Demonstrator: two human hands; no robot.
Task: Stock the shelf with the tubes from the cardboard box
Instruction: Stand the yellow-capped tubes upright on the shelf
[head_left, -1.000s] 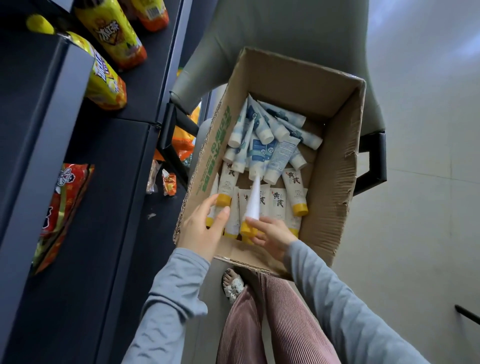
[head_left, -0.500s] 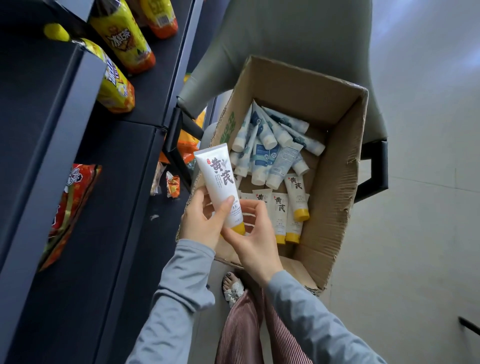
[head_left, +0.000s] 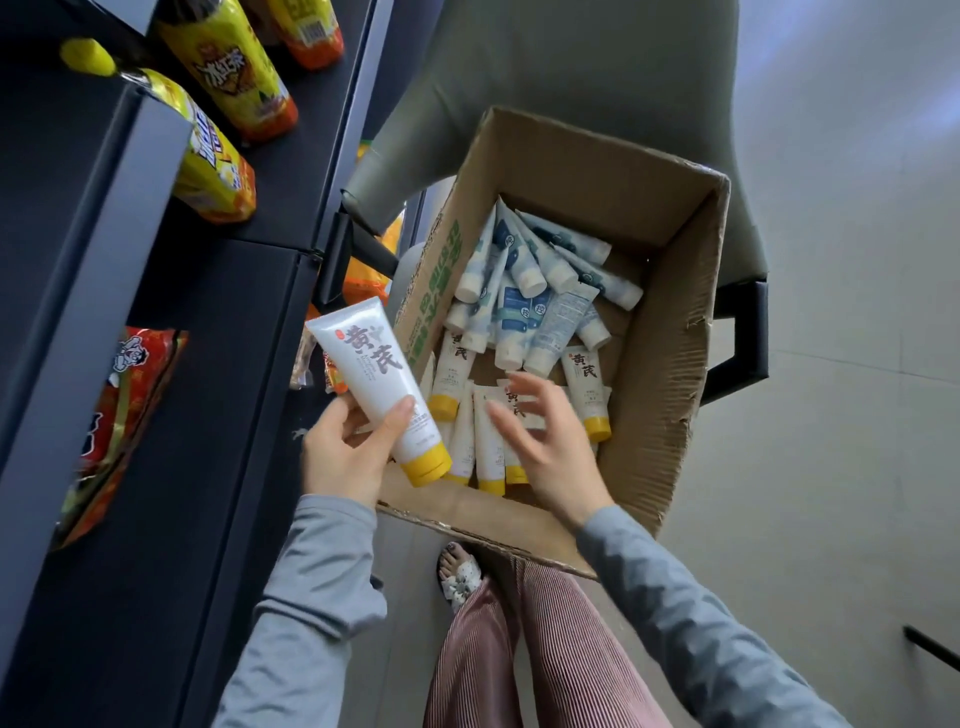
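**A:** What is the left hand (head_left: 345, 457) holding?

**B:** It is gripping a white tube (head_left: 376, 384) with a yellow cap at centre-left of the frame. The thumb and fingers (head_left: 400, 413) are curling round the tube's lower half. The label is reading 黄芪.

**A:** And the right hand (head_left: 550, 441)?

**B:** It is hovering over the near end of the cardboard box (head_left: 665, 322), fingers spread, holding nothing. More 黄芪 tubes (head_left: 584, 384) are lying beneath it, and blue-and-white tubes (head_left: 519, 291) are piling behind them.

**A:** Is the shelf (head_left: 249, 364) offering any room?

**B:** Bare dark board is showing just left of the held tube. A red snack bag (head_left: 119, 415) is lying at lower left, and bottles (head_left: 228, 67) marked 冰红茶 are sitting at upper left.
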